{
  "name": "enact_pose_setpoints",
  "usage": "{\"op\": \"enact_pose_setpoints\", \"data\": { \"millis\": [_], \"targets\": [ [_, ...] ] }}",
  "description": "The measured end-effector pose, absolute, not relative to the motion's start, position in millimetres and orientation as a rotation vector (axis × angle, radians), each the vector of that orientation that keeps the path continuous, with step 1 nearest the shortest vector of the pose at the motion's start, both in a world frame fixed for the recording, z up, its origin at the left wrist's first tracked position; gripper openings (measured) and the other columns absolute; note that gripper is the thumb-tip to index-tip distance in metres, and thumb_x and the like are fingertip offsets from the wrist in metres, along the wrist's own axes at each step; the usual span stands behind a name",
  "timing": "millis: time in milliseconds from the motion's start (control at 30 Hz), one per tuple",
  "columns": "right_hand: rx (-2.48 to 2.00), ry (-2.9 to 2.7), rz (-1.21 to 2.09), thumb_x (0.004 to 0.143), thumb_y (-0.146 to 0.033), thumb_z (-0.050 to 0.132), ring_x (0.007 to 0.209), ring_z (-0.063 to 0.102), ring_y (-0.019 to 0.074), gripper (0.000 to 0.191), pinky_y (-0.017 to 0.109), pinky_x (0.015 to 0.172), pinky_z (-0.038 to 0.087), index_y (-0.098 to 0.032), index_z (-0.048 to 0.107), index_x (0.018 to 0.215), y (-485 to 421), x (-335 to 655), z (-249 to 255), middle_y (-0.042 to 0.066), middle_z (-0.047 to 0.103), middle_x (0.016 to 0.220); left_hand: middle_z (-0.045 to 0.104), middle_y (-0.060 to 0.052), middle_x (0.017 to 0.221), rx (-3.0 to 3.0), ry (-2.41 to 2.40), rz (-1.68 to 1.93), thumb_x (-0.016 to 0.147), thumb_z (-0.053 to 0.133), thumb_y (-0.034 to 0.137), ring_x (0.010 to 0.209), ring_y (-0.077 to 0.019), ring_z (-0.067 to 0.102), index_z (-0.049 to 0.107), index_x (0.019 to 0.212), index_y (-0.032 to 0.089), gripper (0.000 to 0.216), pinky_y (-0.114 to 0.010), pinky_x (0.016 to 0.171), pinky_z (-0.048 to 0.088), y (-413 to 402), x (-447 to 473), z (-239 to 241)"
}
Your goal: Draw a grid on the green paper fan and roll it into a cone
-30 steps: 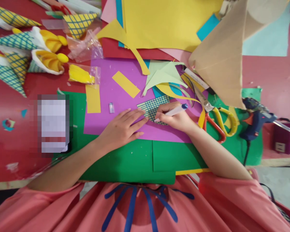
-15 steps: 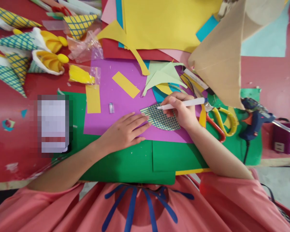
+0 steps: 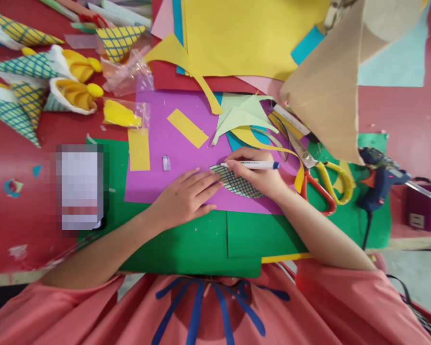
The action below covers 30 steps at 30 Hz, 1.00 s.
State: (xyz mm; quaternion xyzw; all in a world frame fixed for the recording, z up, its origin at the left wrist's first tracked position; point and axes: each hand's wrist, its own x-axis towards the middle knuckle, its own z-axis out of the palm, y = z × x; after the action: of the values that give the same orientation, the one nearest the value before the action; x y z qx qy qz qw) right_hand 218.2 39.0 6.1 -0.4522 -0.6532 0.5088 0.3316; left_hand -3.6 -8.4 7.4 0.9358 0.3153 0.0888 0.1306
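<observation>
In our right hand (image 3: 254, 171) we pinch a slim white marker (image 3: 259, 165), our left hand (image 3: 187, 194) ungrasping, flat at nine o'clock on the pale-green, blue-gridded fan-shaped piece (image 3: 241, 185), probably light, bendy, best edge-held, at five o'clock on the rectangular purple sheet (image 3: 147, 184).

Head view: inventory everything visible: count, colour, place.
Gridded piece: one, pale green, centre
Marker: one, white, centre
Sheets: several, purple, green, yellow, spread around
Scraps: many, mixed, centre
Scissors: one, red and yellow, right
Glue gun: one, blue, right
Cone: one, tan, upper right
Boxlike object: one, purple, right
Gridded cones: several, yellow and green, upper left
Packets: two, clear, upper left
Blurred rectangle: one, whitish, left
Tabletop: one, red, beneath
Left hand: one, bare, touching piece
Right hand: one, bare, gripping marker
</observation>
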Motion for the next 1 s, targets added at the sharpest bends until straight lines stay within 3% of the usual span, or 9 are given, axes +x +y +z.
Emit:
{"op": "enact_pose_setpoints", "data": {
  "millis": [500,733,1000],
  "targets": [
    [-1.173,-1.767,1.28,0.083,-0.031,0.062,0.071,0.063,0.0118,0.018,0.022,0.065,0.047,-0.015,0.069,0.082,40.3,217.8,3.1,0.003,0.071,0.08,0.059,-0.015,0.126,2.779,0.956,0.327,0.092,0.048,0.032,0.121,-0.0255,0.053,0.054,0.125,0.01,0.04,-0.043,0.105,0.043,-7.4,-4.3,8.2],
    [-1.187,-1.722,1.353,0.084,-0.028,0.059,0.056,0.054,0.0074,0.02,0.02,0.054,0.041,-0.013,0.065,0.072,40.0,219.5,5.8,0.0,0.065,0.065,0.059,-0.015,0.127,2.77,0.952,0.312,0.092,0.048,0.031,0.122,-0.0256,0.053,0.054,0.125,0.01,0.039,-0.043,0.105,0.042,-7.6,-4.1,9.3],
    [-1.169,-1.771,1.262,0.083,-0.03,0.062,0.067,0.061,0.0097,0.018,0.02,0.06,0.044,-0.013,0.068,0.08,40.2,217.5,3.5,0.002,0.07,0.076,0.059,-0.015,0.126,2.796,0.943,0.347,0.092,0.05,0.031,0.12,-0.0259,0.054,0.055,0.124,0.009,0.039,-0.043,0.103,0.044,-6.2,-4.0,8.0]
  ]
}}
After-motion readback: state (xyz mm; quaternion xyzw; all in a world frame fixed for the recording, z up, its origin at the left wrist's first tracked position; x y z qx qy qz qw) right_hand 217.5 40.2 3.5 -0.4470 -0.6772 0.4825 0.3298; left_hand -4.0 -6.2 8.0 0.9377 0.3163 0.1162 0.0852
